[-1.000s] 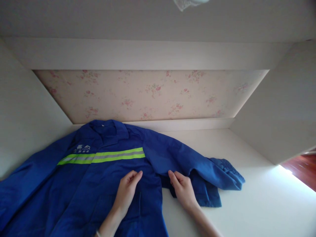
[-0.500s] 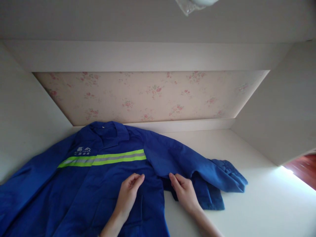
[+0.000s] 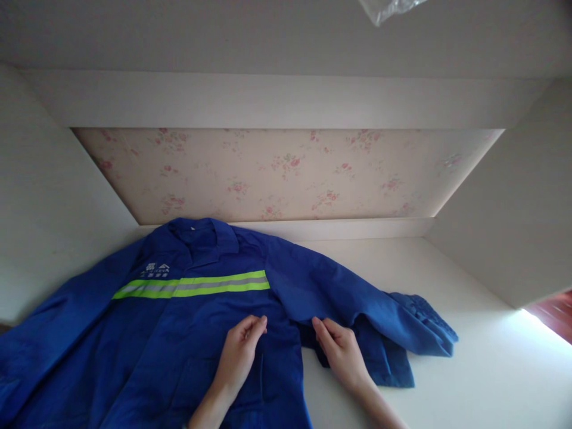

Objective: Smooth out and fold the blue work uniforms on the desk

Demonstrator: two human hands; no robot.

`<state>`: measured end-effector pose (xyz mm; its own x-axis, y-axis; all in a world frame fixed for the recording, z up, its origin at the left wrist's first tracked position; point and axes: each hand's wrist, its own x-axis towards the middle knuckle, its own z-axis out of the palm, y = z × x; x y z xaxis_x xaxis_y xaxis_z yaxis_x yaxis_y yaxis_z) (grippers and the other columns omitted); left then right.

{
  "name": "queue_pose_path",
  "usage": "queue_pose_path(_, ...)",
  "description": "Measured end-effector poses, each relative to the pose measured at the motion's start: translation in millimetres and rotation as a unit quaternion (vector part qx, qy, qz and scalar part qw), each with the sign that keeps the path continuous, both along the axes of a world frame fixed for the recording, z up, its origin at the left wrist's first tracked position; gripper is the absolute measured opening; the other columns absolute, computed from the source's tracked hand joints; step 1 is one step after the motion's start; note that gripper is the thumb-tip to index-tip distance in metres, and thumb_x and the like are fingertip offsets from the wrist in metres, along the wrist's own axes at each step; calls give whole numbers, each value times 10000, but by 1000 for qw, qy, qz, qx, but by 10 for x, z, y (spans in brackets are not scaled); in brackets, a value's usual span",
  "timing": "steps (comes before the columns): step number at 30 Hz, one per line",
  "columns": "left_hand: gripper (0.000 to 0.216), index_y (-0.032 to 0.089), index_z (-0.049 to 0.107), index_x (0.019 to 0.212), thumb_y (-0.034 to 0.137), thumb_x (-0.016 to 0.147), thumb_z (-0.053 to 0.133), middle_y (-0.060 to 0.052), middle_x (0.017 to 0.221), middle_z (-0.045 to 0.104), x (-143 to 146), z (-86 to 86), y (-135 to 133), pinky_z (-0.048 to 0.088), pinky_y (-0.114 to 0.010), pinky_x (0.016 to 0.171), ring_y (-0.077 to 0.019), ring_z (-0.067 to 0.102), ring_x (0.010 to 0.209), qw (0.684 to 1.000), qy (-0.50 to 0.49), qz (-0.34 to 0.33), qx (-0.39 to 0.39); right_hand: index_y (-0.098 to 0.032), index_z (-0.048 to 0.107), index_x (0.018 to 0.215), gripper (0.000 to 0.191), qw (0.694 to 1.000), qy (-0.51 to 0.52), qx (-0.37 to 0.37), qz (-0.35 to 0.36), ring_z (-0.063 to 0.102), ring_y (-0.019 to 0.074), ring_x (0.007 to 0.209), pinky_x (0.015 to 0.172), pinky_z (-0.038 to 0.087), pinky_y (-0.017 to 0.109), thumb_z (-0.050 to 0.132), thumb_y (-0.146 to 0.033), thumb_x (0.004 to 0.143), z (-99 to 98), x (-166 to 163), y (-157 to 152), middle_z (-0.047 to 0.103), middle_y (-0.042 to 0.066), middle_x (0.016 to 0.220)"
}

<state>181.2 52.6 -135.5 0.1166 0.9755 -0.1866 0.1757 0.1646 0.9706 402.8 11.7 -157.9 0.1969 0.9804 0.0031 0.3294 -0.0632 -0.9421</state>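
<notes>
A blue work jacket (image 3: 214, 333) lies spread, front up, collar toward the back, with a yellow-green and grey reflective band across its chest and white lettering at the left. My left hand (image 3: 241, 348) is over the lower front of the jacket, fingers curled and thumb pressed to the index finger; no cloth shows in it. My right hand (image 3: 342, 351) is closed in a similar way beside the underside of the right-hand sleeve (image 3: 330, 286). Nothing shows in its fingers, and whether it touches the sleeve is unclear. Darker blue cloth (image 3: 388, 363) shows beneath that sleeve.
The jacket lies on a white surface (image 3: 496, 369) inside a recess. White panels (image 3: 504, 220) stand at both sides, and a floral back panel (image 3: 250, 173) is behind. Clear plastic (image 3: 388, 9) hangs at the top. Reddish flooring (image 3: 554, 316) shows at far right.
The whole view has shifted slightly, so the jacket and both hands appear a little farther right. Both hands keep nearly the same pose and place against the jacket.
</notes>
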Motion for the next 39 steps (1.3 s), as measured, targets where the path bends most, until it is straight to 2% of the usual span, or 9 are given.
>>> queue_pose_path(6, 428, 196, 556, 662, 580, 853, 571, 57, 610, 389, 14, 16, 12, 278, -242, 581, -119, 344, 609, 999, 28, -13, 30, -198, 474, 599, 516, 1000, -11, 3, 5, 338, 96, 484, 449, 245, 247, 471, -604, 918, 13, -9, 0, 410, -36, 514)
queue_pose_path(14, 431, 202, 562, 661, 590, 848, 562, 43, 632, 460, 35, 46, -6, 301, -253, 625, -145, 415, 651, 998, 36, -30, 30, -196, 474, 586, 511, 1000, -6, 8, 12, 349, 94, 482, 461, 263, 243, 477, -576, 929, -16, -9, -3, 423, -35, 512)
queue_pose_path(21, 443, 206, 529, 653, 596, 861, 529, 50, 616, 408, 56, 64, -1, 283, -254, 595, -139, 381, 622, 997, 51, -40, 31, -181, 563, 615, 504, 1000, -18, -1, 16, 397, 101, 469, 460, 296, 236, 484, -568, 929, -6, -5, -30, 452, -29, 495)
queue_pose_path(39, 434, 211, 516, 655, 581, 881, 505, 53, 608, 375, 58, 39, -13, 270, -257, 578, -138, 364, 603, 995, 72, -53, 36, -184, 549, 621, 493, 999, -32, 2, 26, 384, 103, 470, 434, 284, 226, 474, -562, 929, 60, -20, -27, 460, -23, 510)
